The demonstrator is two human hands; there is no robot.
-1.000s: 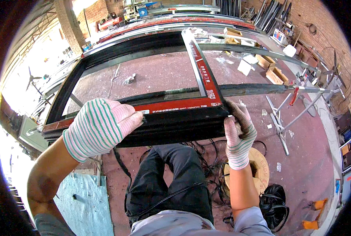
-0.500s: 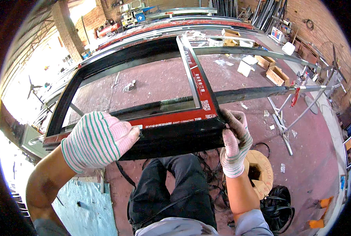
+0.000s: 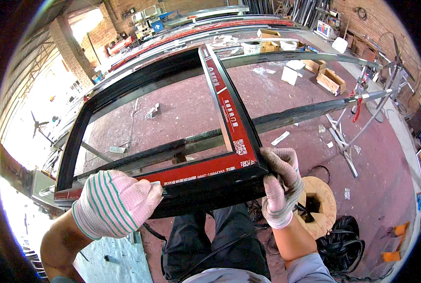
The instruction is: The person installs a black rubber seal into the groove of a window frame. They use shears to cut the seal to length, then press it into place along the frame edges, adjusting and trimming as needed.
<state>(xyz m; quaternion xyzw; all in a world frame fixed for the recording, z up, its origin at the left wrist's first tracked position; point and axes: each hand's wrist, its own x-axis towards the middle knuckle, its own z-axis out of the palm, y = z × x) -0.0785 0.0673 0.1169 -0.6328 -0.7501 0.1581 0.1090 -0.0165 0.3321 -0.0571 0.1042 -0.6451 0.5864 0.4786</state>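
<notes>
A black window frame (image 3: pixel 205 195) with red printed film on its faces lies before me, its near side over my lap. My right hand (image 3: pixel 282 186), in a striped knit glove, is closed around the near right corner, thumb towards the front. On the near rail, left of its middle, rests my left hand (image 3: pixel 118 203) in a pink-and-green striped glove. Its thumb and fingertips are pinched together at the rail's edge; whatever they hold is hidden. A thin black strip (image 3: pixel 153 231) hangs below the rail near my left hand and runs towards my legs.
Two long metal beams (image 3: pixel 309 111) run right from under the frame to a metal stand (image 3: pixel 344 141). By my right side are a cardboard-sided reel (image 3: pixel 326 203) and a black strip coil (image 3: pixel 342 243). A pale blue sheet (image 3: pixel 116 259) lies at lower left. Open cartons (image 3: pixel 330 81) stand farther off.
The frame's near side sits lower in view and closer to me, tilted a little differently. Both hands have moved down with it, the left still pinched and the right still on the corner.
</notes>
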